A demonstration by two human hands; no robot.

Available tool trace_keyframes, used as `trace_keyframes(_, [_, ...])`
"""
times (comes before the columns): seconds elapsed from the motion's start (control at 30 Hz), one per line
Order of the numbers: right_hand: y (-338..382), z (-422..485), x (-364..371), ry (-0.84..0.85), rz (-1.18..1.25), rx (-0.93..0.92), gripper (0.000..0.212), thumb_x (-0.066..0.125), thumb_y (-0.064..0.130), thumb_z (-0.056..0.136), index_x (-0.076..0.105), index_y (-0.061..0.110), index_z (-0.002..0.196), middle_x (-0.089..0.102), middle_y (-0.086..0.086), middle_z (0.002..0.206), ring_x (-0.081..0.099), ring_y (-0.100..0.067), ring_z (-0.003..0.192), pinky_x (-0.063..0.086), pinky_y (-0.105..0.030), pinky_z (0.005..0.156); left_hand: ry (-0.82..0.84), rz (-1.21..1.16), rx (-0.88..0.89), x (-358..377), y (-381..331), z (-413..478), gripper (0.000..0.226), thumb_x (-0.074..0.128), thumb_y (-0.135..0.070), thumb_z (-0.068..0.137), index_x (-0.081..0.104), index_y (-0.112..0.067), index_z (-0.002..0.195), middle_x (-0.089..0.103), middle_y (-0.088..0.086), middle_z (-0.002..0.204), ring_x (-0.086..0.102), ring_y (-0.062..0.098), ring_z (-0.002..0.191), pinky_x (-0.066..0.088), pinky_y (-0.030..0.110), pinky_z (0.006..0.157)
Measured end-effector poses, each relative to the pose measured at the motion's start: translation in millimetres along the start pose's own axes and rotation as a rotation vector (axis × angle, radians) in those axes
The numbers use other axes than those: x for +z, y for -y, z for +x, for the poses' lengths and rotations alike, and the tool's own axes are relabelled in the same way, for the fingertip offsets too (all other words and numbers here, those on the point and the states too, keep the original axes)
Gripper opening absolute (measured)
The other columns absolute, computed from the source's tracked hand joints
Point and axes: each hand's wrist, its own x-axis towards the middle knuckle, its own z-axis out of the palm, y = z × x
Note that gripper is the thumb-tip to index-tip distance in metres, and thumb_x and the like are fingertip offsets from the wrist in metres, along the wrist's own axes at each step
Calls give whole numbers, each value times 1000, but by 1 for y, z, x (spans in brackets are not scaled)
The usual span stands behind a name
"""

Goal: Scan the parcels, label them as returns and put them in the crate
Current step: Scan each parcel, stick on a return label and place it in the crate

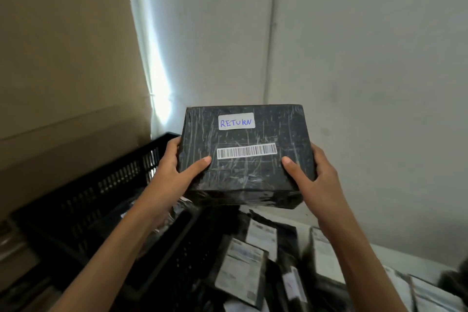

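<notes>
A black plastic-wrapped box parcel (248, 175) is held up in front of me. Its top carries a white sticker reading RETURN (236, 121) and a white barcode strip (247, 151). My left hand (177, 172) grips its left side, thumb on top. My right hand (315, 180) grips the right side the same way. The black slotted crate (101, 185) stands below and to the left, with parcels inside.
A heap of black parcels with white labels (253, 256) lies below on the right. A large brown cardboard box (63, 71) stands at the left behind the crate. A white wall (354, 58) fills the background.
</notes>
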Motion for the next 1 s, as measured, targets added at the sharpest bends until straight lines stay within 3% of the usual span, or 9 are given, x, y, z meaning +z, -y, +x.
trace_keyframes(0.07, [-1,23,40,22,18,9,41,65,26,87,48,32,124,61,22,107,60,10,93,51,-16,81,-8,12,6,-32,4,32,47,65,-23,87,43,-29,129,61,-11,116,63,-1,97,52,14,72])
trace_keyframes(0.33, [-41,111,172,59,23,135,51,64,29,89,42,22,135,58,9,116,59,-5,103,49,-27,92,38,202,-9,-123,58,175,64,70,-38,82,41,-31,138,54,-4,130,57,11,112,48,29,94])
trace_keyframes(0.47, [-83,135,218,80,-14,264,55,63,27,90,38,17,138,54,0,126,55,-14,108,46,-28,92,143,386,-132,-139,102,221,120,81,-66,48,22,-23,143,46,1,134,52,18,116,41,38,105])
trace_keyframes(0.53, [-102,141,236,75,-48,296,59,65,26,88,36,16,138,53,-3,131,55,-16,111,45,-28,93,226,438,-154,-145,121,232,133,85,-62,39,15,-22,145,44,2,136,50,16,115,40,33,103])
trace_keyframes(0.6, [-115,146,249,79,-92,314,64,68,33,85,35,19,138,51,-4,134,52,-19,118,45,-38,101,256,475,-139,-154,139,244,142,85,-67,32,13,-24,146,42,1,141,48,15,119,40,33,103])
trace_keyframes(0.73, [-130,142,268,100,-229,314,60,63,38,86,37,22,138,49,-2,135,45,-25,126,40,-48,105,307,523,-114,-166,159,258,142,77,-78,40,0,-31,151,25,-3,155,32,18,139,30,45,114])
trace_keyframes(0.87, [-132,136,273,79,-256,332,52,60,38,88,40,24,134,51,-1,132,46,-26,124,41,-49,103,278,584,-106,-173,158,257,142,63,-86,45,-10,-26,151,3,-5,160,12,17,146,17,41,117])
trace_keyframes(0.93, [-129,134,271,62,-239,349,38,59,39,89,45,28,122,55,0,123,49,-27,119,43,-50,100,272,612,-65,-176,152,254,145,59,-88,40,-8,-24,152,2,-6,159,12,16,145,19,41,118])
trace_keyframes(1.0, [-127,132,269,42,-209,372,28,59,40,89,45,31,112,58,2,114,50,-27,116,45,-50,97,292,632,-28,-177,149,250,140,69,-80,48,-6,-24,152,11,-6,158,23,16,143,25,40,116])
